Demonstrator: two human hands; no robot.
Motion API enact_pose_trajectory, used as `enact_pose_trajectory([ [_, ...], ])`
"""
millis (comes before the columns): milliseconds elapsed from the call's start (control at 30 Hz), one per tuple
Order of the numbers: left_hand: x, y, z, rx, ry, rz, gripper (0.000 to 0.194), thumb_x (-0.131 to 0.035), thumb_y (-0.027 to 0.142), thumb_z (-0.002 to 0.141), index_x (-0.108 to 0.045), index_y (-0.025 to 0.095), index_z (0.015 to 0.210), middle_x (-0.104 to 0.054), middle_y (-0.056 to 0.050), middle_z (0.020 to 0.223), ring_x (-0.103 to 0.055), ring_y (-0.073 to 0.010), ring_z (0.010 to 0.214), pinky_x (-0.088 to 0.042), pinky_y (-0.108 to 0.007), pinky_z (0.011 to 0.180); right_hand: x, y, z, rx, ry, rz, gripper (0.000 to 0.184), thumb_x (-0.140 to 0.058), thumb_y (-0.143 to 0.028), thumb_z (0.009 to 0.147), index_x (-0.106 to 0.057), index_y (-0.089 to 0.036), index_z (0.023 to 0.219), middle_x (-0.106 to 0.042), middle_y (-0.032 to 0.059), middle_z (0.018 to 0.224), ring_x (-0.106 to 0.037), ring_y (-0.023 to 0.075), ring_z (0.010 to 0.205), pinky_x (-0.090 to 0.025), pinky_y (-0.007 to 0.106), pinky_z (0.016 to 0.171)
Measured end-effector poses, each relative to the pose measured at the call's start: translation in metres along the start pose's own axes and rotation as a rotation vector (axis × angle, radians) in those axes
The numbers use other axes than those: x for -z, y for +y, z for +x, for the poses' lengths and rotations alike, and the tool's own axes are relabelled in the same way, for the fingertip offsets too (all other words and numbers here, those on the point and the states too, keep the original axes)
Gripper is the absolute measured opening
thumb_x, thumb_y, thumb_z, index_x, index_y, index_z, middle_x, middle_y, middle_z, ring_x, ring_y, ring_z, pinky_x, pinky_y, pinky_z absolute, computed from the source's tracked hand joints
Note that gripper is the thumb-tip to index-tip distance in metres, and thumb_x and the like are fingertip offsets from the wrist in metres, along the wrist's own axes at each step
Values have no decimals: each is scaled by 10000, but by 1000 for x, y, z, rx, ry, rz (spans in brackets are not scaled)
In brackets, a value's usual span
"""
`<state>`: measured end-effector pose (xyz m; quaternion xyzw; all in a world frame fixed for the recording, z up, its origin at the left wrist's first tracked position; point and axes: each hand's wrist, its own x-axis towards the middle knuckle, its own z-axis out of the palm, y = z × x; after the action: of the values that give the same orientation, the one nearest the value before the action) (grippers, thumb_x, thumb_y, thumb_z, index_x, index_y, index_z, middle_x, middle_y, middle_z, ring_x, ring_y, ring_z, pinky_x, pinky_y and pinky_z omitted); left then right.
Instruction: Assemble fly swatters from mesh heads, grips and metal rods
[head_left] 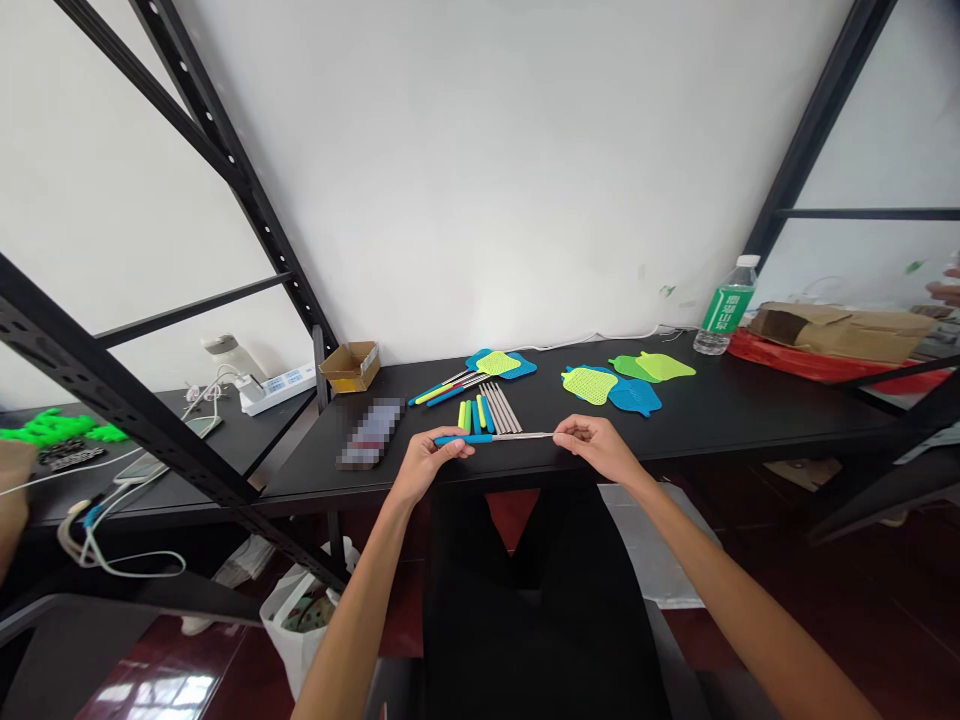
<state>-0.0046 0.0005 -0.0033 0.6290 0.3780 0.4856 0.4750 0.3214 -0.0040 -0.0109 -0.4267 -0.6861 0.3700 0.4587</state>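
Forearms enter from the bottom edge over my lap in black trousers (540, 600): my left forearm (349, 625) angles up and rightward, my right forearm (750, 610) up and leftward. At far left, lime-green plastic pieces (52, 430) lie on a lower black shelf, and a white plastic bag (296, 625) stands on the floor. At centre, my left hand (431, 465) wraps the blue grip end of a fly swatter handle (517, 436), whose long axis runs nearly level, left to right, along the near edge of the black desk (750, 420). Its bare metal rod extends rightward to my right hand (592, 447), which pinches the far end between thumb and fingers; the hands stand apart along the rod. Behind them lie blue and yellow-green sleeves (469, 415), metal rods (499, 405) and mesh swatter heads (589, 385). At upper right stand a green-labelled water bottle (726, 305) and a red tray (810, 368).
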Motion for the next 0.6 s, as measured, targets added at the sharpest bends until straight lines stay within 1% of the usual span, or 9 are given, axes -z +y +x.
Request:
enact_pose_trajectory([
  [267,0,1,-1,-6,-6,-7,342,-744,356,825,-716,114,1065,-773,-104,842,-727,-221,803,-566,-330,802,1,2,0,7,-6,-53,304,-656,-493,845,-706,-194,819,-638,23,729,-532,159,631,-415,282,587],
  [600,0,0,-1,-3,-7,0,347,-754,365,814,-721,122,1059,-774,-100,843,-731,-226,815,-566,-328,808,1,1,0,7,-12,-94,333,-618,-504,868,-728,-195,811,-696,47,761,-570,179,649,-429,293,594],
])
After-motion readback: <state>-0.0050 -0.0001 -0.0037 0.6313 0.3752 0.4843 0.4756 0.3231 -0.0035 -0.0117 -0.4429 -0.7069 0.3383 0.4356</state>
